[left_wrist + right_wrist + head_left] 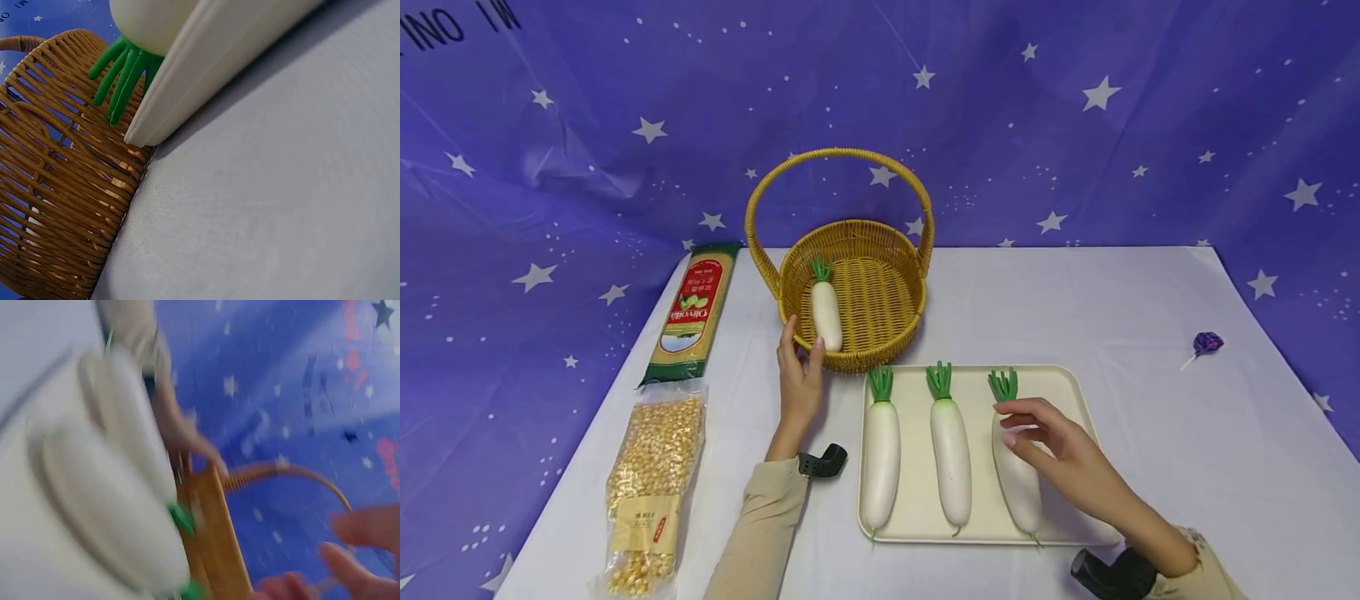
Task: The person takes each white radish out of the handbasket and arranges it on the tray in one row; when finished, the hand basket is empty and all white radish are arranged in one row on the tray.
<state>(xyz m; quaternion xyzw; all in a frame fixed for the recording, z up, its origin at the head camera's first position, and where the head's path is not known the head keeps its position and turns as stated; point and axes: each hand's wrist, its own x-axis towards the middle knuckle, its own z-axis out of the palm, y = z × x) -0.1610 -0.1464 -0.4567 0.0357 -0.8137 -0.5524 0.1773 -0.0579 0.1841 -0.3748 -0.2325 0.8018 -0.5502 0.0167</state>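
My left hand [800,387] rests against the near left side of a wicker basket [917,329], fingers at its rim. Inside that basket lies one white radish [827,317] with a green top. Three more white radishes lie side by side on a cream tray [1067,387]: a left one [882,467], a middle one [951,462] and a right one [1017,483]. Over the right radish hovers my right hand [1063,454], its fingers loosely bent and holding nothing. In the blurred right wrist view, fingertips [350,562] show at the lower right.
Left of the basket lies a green-and-gold Olivoilà packet [692,312]. A clear bag of corn kernels [655,467] lies nearer to me. A purple-wrapped lollipop [1207,342] is at the far right of the white table [1000,300]. A starry purple cloth [1037,125] hangs behind.
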